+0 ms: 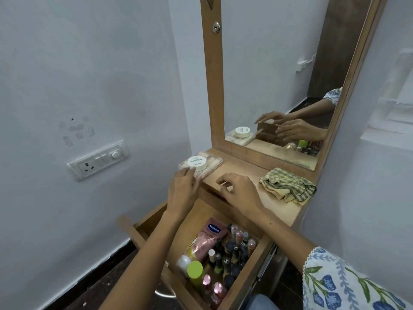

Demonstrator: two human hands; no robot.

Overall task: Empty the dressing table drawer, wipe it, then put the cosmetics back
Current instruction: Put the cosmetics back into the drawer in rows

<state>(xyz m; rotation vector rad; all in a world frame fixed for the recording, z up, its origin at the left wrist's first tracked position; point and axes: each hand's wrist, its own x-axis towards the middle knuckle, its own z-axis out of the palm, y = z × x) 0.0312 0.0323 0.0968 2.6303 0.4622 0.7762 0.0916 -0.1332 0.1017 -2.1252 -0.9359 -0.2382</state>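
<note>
A person reaches over an open wooden drawer [254, 256] pulled out from under the desk [263, 198] of a dressing table. The left hand [182, 191] rests its fingers on the near edge of a clear flat box [212, 167] at the desk's left end; whether they grip it cannot be told. A round white tub [197, 163] sits on top of that box. The right hand [240, 190] hovers over the desk's front edge, fingers loosely curled, holding nothing visible. A checked cloth [288, 185] lies crumpled on the desk to the right. The drawer holds a pink tube [207, 241], a bottle with a green cap [195, 269] and many small nail polish bottles [232, 253]. A mirror [279, 81] stands behind.
</note>
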